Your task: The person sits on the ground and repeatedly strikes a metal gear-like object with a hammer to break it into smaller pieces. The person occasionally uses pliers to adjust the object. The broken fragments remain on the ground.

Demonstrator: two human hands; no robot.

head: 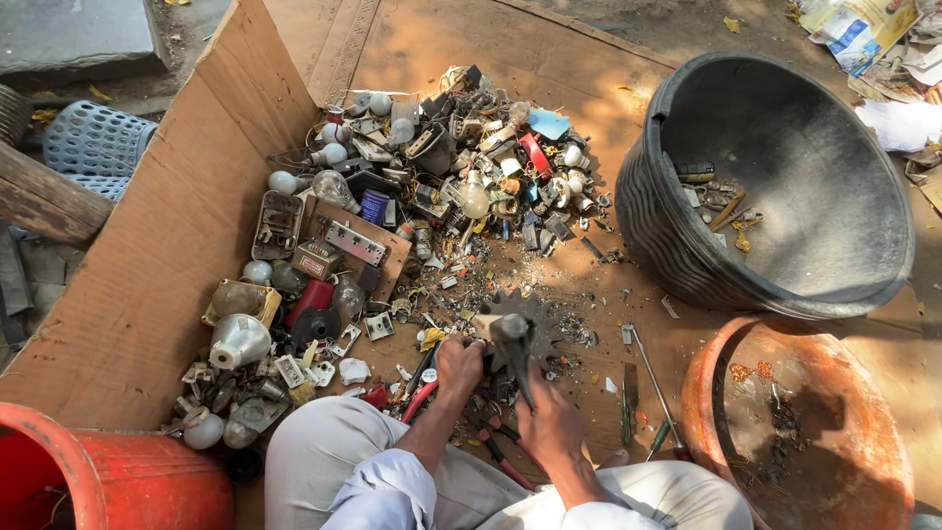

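My left hand (pixel 459 361) is closed around a small pale scrap part (pixel 485 325) and holds it against a dark toothed metal disc (pixel 535 312) lying on the cardboard. A hammer is gripped by its handle in my right hand (pixel 549 420), and the hammer's grey head (pixel 512 329) sits just above the disc, right beside my left fingers. Just beyond both hands spreads a pile of electrical scrap (pixel 442 186): bulbs, sockets, switches and circuit parts. My knees in pale trousers frame the bottom of the view.
A big black tub (pixel 863 265) holding a few metal bits stands at the right. An orange tub (pixel 706 393) is at the lower right, a red bucket (pixel 118 471) at the lower left. Red-handled pliers (pixel 420 398) and screwdrivers (pixel 655 391) lie near my knees. The cardboard wall (pixel 167 226) rises on the left.
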